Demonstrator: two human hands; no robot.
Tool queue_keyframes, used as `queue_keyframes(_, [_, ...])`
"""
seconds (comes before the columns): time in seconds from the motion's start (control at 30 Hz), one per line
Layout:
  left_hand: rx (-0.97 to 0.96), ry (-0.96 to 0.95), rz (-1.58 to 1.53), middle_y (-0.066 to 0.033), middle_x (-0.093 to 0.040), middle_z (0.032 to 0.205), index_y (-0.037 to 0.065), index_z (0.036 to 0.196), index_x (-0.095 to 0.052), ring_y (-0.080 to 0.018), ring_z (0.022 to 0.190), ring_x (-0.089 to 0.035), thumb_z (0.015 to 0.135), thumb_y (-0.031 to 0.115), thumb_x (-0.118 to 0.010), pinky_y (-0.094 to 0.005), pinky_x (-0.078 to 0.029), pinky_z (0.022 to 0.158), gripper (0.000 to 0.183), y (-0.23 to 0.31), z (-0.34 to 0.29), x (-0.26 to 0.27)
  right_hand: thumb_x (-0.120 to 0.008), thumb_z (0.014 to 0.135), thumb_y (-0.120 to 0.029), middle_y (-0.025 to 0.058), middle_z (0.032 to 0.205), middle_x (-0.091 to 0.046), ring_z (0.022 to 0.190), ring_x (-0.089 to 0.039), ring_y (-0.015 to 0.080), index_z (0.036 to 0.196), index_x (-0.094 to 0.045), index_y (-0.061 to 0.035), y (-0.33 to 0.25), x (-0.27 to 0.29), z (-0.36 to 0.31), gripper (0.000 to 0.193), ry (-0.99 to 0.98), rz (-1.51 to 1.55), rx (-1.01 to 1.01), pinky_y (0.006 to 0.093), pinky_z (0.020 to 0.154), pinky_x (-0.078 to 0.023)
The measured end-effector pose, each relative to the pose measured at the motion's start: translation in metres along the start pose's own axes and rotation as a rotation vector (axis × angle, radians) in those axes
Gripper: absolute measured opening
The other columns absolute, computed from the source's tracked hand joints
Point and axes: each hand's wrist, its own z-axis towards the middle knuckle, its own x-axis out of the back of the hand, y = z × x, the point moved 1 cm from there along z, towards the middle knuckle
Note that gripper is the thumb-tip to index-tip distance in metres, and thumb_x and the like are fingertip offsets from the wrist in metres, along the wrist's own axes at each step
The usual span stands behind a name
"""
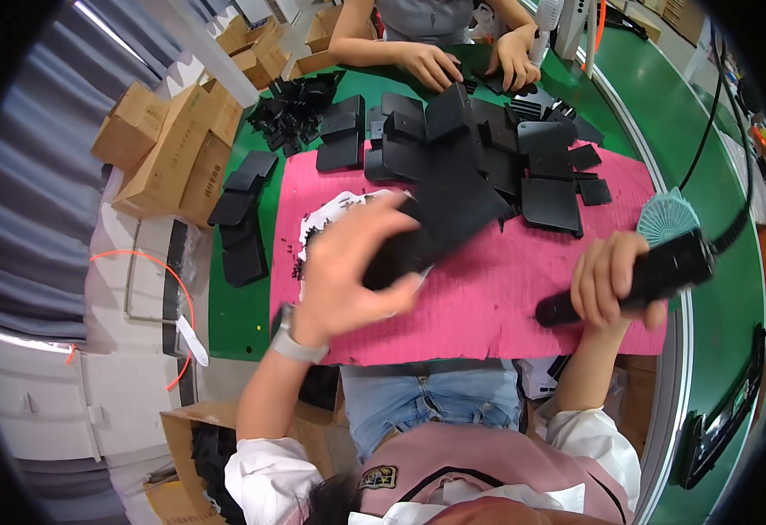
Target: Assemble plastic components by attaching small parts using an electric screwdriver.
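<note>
My left hand (pixel 348 271), smeared by motion, grips a flat black plastic part (pixel 460 214) by its near left end, over the pink mat. Fingers on one side and thumb on the other close round it. My right hand (pixel 609 278) is wrapped round a black electric screwdriver (pixel 676 267), whose tip points left and whose cable runs up at the right. Left of the held part lies a white sheet (pixel 335 208) with many small black screws on it, partly hidden by my left hand. More black plastic parts (pixel 551 206) are piled just beyond.
The pink corrugated mat (pixel 488 306) lies on a green table (pixel 238 324). A teal fan-shaped round thing (pixel 667 217) is near my right hand. Black pieces (pixel 294 112) heap at the far left. Across the table, a person's hands (pixel 431 66) handle parts. Cardboard boxes (pixel 177 153) stand left.
</note>
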Motion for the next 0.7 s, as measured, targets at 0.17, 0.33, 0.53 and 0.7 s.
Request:
queue_keyframes(0.17, [-0.113, -0.183, 0.024, -0.0188, -0.056, 0.119, 0.002, 0.101, -0.059, -0.0316, 0.096, -0.059, 0.063, 0.021, -0.072, -0.0386, -0.047, 0.083, 0.045, 0.019, -0.007, -0.067, -0.079, 0.071, -0.009, 0.0129, 0.057, -0.055, 0.043, -0.053, 0.0220, 0.076, -0.060, 0.0103, -0.008, -0.040, 0.016, 0.027, -0.286, 0.024, 0.020, 0.0299, 0.038, -0.042])
queue_keyframes(0.33, [-0.258, -0.232, -0.111, -0.0166, -0.050, 0.125, 0.003, 0.100, -0.059, -0.0302, 0.097, -0.056, 0.072, 0.027, -0.070, -0.0377, -0.046, 0.081, 0.039, 0.013, -0.004, -0.076, -0.078, 0.072, -0.006, 0.0130, 0.056, -0.054, 0.041, -0.053, 0.0215, 0.078, -0.060, 0.0116, -0.003, -0.049, 0.024, 0.026, -0.212, -0.106, -0.003, 0.0283, 0.035, -0.039])
queue_keyframes(0.53, [0.215, -0.035, 0.349, -0.0096, -0.059, 0.088, 0.002, 0.093, -0.066, -0.0283, 0.086, -0.055, 0.067, 0.009, -0.074, -0.0371, -0.045, 0.074, 0.028, -0.025, -0.010, -0.023, -0.081, 0.069, -0.010, 0.0097, 0.058, -0.057, 0.043, -0.056, 0.0188, 0.083, -0.060, 0.0057, 0.004, -0.041, 0.025, 0.030, -0.210, -0.165, -0.041, 0.0257, 0.039, -0.044])
queue_keyframes(0.7, [0.357, -0.038, 0.221, -0.0109, -0.056, 0.082, -0.001, 0.080, -0.062, -0.0292, 0.080, -0.055, 0.068, 0.006, -0.072, -0.0377, -0.044, 0.070, 0.017, -0.057, -0.031, -0.021, -0.081, 0.069, -0.009, 0.0094, 0.058, -0.057, 0.043, -0.055, 0.0187, 0.082, -0.059, 0.0056, 0.007, -0.042, 0.032, 0.029, -0.240, -0.173, -0.067, 0.0257, 0.039, -0.044])
